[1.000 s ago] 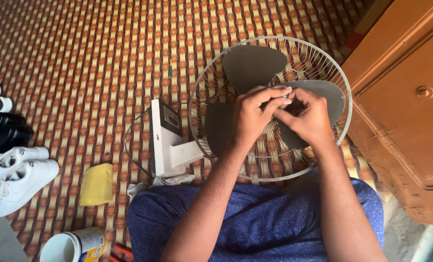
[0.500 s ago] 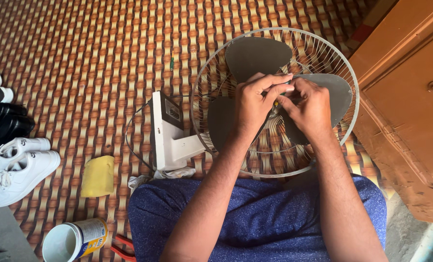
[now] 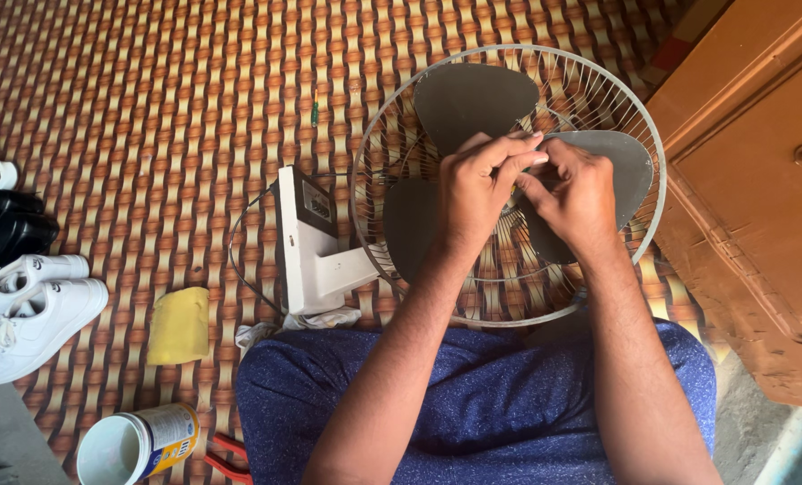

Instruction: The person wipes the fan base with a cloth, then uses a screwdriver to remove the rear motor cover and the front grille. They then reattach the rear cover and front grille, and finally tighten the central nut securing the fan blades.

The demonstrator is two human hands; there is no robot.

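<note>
Since half a second ago almost nothing has moved: both hands stay bunched over the hub of the table fan (image 3: 509,180), and my view has only slid slightly. I see my left hand (image 3: 477,193) curled, fingers pinched toward the centre, and my right hand (image 3: 576,193) curled against it, fingertips meeting; whatever small part they pinch is hidden, so I cannot tell what they hold. The fan lies on its back just beyond my knees, grey blades inside the wire guard, white base (image 3: 311,238) to its left. Around it: a woven orange-brown mat (image 3: 149,108), a yellow sponge (image 3: 179,325), white shoes (image 3: 24,314), an open tin (image 3: 136,443), and a wooden cabinet (image 3: 760,207) on the right.
</note>
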